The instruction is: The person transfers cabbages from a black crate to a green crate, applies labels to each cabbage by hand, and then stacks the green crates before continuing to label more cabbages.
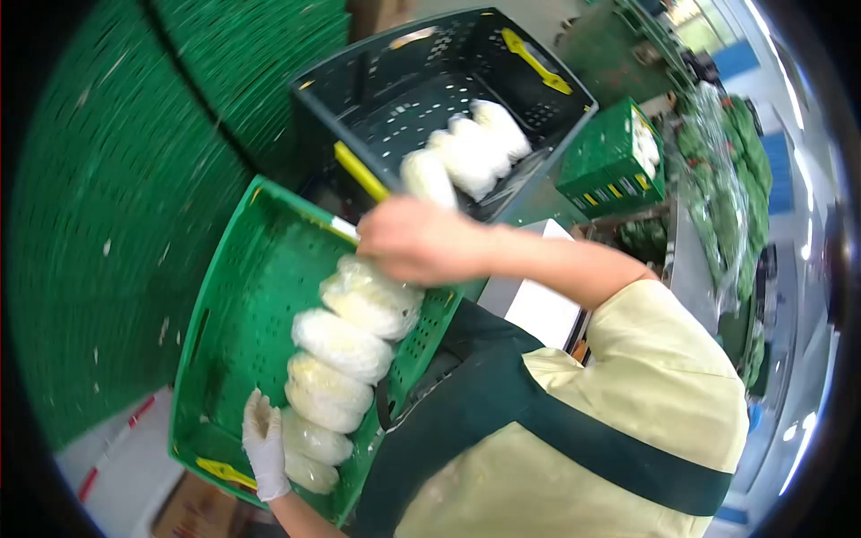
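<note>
Several pale, film-wrapped napa cabbages point(341, 345) lie in a row along the near side of the green crate point(238, 251). My left hand point(265, 444), in a white glove, is open at the crate's lower end, fingers stretched out beside the last cabbages. My bare right hand point(417, 240) is closed and slightly blurred, over the top end of the row, close to the crate rim. Whatever its curled fingers grip is hidden. Just beyond it stands a dark crate point(327, 121) holding several more wrapped cabbages point(471, 152).
A tall green slatted surface point(99, 197) rises on the left. A smaller green crate point(596, 170) of white produce stands at upper right, near green net sacks point(744, 161) on a metal table. A white box point(543, 300) sits beside my right arm; a cardboard box point(197, 507) is at the bottom.
</note>
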